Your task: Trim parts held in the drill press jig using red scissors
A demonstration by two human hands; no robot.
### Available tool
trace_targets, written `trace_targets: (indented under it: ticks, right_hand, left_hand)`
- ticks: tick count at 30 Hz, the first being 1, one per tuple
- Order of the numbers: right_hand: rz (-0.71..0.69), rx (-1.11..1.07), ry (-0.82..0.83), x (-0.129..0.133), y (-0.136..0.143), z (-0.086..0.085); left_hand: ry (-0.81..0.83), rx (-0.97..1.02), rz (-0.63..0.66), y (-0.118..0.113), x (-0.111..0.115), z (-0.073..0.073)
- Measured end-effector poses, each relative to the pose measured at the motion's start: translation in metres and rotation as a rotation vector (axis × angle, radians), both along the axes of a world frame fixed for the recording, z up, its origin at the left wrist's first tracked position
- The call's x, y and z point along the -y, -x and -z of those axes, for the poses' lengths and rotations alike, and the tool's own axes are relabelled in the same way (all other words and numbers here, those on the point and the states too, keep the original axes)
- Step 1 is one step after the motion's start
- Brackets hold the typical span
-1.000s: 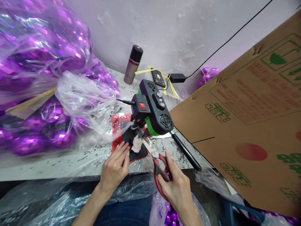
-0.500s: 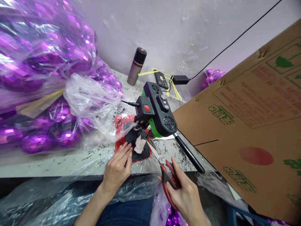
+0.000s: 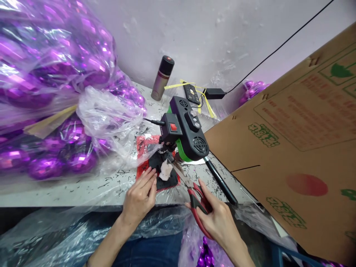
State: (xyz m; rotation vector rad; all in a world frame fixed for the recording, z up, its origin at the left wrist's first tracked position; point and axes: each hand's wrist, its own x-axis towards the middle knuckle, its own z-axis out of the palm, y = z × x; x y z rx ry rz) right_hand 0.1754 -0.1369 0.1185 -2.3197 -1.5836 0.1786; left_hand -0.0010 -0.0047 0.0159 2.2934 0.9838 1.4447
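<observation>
Red-handled scissors (image 3: 198, 207) are held in my right hand (image 3: 218, 217), their blades pointing up and left over a black pad (image 3: 167, 184) with a red border. The blade tips are just above a pale, lumpy piece (image 3: 166, 170) lying on the pad. My left hand (image 3: 140, 193) rests flat on the pad's left part, fingers stretched out and close together, holding nothing. Right above the pad stands a black and green device (image 3: 189, 128) with a red switch and a black handle; it hides the pad's upper right part.
Plastic bags of shiny purple ornaments (image 3: 63, 66) fill the left. A spray can (image 3: 162, 78) stands by the wall, near a black adapter (image 3: 214, 93) and yellow ties (image 3: 210, 108). A big cardboard box (image 3: 292, 155) covers the right. Dark scraps dot the white table (image 3: 69, 193).
The scissors have moved slightly up and left with my right hand, and their blades look closer together, tips over the top of the pale piece. My left hand has barely moved.
</observation>
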Motion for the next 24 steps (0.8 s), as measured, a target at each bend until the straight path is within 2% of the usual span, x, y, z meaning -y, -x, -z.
trace_targets:
  ticks: [6, 14, 18, 24]
  right_hand:
    - [-0.001, 0.077, -0.025, 0.0035, 0.0006, -0.0038]
    - [0.044, -0.1, 0.036, -0.0016, 0.003, -0.0045]
    - [0.078, -0.083, 0.051, 0.0047, 0.0, -0.0034]
    - [0.078, -0.115, 0.066, 0.0001, 0.0022, -0.0055]
  left_hand:
    - [0.009, 0.01, -0.004, -0.0006, 0.0006, 0.0001]
    - [0.019, 0.005, -0.004, -0.0002, 0.0007, 0.0008]
    - [0.013, 0.009, -0.004, -0.0006, 0.001, 0.0006]
    - [-0.01, 0.009, -0.014, -0.0006, 0.0008, -0.0002]
